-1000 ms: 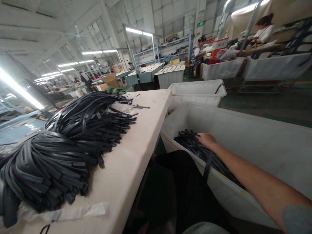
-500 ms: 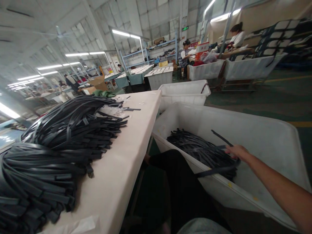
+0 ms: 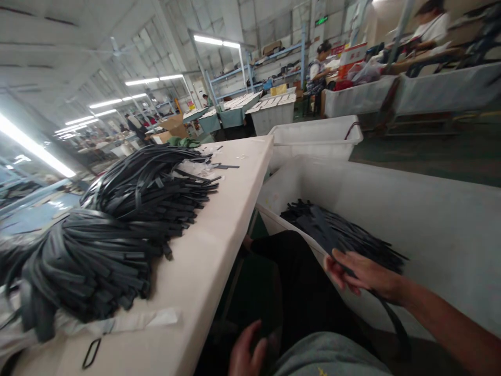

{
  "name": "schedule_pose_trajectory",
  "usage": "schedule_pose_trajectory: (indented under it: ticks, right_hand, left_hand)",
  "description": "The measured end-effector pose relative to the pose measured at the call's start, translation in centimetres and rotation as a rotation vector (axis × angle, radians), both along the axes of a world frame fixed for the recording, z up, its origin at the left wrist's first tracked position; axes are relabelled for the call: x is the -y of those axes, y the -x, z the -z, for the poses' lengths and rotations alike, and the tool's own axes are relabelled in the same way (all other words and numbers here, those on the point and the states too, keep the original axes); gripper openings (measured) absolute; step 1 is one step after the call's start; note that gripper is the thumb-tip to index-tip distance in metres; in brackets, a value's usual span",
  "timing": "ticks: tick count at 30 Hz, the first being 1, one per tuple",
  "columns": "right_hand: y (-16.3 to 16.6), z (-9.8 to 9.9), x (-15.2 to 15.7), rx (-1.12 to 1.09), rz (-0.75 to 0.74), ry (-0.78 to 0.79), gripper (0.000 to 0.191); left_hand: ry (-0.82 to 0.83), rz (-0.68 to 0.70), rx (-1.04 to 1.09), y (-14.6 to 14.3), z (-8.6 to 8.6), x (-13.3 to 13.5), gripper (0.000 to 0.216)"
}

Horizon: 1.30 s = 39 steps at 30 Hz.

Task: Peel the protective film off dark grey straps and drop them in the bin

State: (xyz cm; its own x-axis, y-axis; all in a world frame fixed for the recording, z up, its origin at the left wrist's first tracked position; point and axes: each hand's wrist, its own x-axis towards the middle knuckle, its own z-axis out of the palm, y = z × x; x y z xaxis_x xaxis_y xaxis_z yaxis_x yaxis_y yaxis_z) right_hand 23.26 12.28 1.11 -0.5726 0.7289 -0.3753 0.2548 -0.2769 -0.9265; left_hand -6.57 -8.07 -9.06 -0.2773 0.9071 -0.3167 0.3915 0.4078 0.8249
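Observation:
My right hand is closed round a dark strap over the near wall of the white bin. One part of the strap reaches forward over the bin, and another hangs down behind my wrist. Below, a heap of similar straps lies in the bin. At the bottom edge, my left hand is partly in view, near my lap, its fingers apart with nothing seen in them. Large bundles of dark straps are spread over the table to the left.
The pale table runs along my left, with a black rectangular buckle near its front. The large white bin stands at my right, a smaller white bin behind it. Two people sit working farther back.
My right hand has come nearer with the strap, which now points forward. My left hand has come into view at the bottom. The view has turned right, and the buckle now shows.

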Motion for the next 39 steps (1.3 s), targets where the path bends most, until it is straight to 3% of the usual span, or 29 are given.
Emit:
schedule_pose_trajectory:
  ticks: [4,7,10,13,15,18,19,21,23,26,29,32,39]
  right_hand:
    - [7.7,-0.8,4.1,-0.105,-0.379,0.071,0.070]
    - [11.3,-0.4,6.7,-0.064,-0.521,0.075,0.075]
    - [13.2,0.8,8.2,0.005,-0.580,-0.016,0.078]
    - [14.2,2.3,8.6,0.001,-0.566,-0.134,0.066]
    - [14.4,3.5,8.4,-0.011,-0.549,-0.142,0.057]
    - [14.2,5.1,7.9,-0.004,-0.507,-0.025,0.060]
    - [14.1,5.5,7.7,0.001,-0.488,0.025,0.063]
    - [14.0,6.0,7.3,-0.002,-0.446,0.108,0.067]
    - [14.0,6.1,6.9,-0.016,-0.403,0.177,0.071]
    - [14.6,6.1,6.5,-0.009,-0.350,0.263,0.071]
    - [15.7,6.2,5.9,0.005,-0.331,0.281,0.069]
    - [17.4,5.9,5.4,-0.018,-0.372,0.220,0.067]
    - [23.1,3.0,6.7,-0.101,-0.667,0.115,0.074]
  left_hand:
    - [-0.221,-0.064,0.301,-0.7,-4.5,-1.4,0.047]
    - [-0.359,-0.192,0.451,-0.9,-8.1,-2.1,0.047]
    - [-0.375,-0.327,0.505,-0.9,-9.8,-2.2,0.040]
    - [-0.318,-0.368,0.446,-0.4,-9.6,-1.6,0.038]
    - [-0.329,-0.302,0.245,0.5,-9.4,-0.9,0.034]
    - [-0.411,-0.225,-0.274,3.5,-9.9,0.4,0.024]
    - [-0.418,-0.246,-0.454,5.0,-10.2,0.8,0.021]
    - [-0.347,-0.346,-0.731,8.2,-10.7,1.3,0.036]
    - [-0.216,-0.413,-0.873,11.2,-10.9,1.6,0.047]
    - [-0.129,-0.401,-0.903,13.5,-10.9,1.7,0.023]
    - [-0.209,-0.368,-0.872,12.9,-10.7,1.7,0.017]
    - [-0.362,-0.270,-0.859,10.4,-9.9,2.1,0.019]
    - [-0.752,-0.229,-1.028,5.9,-8.1,4.2,0.024]
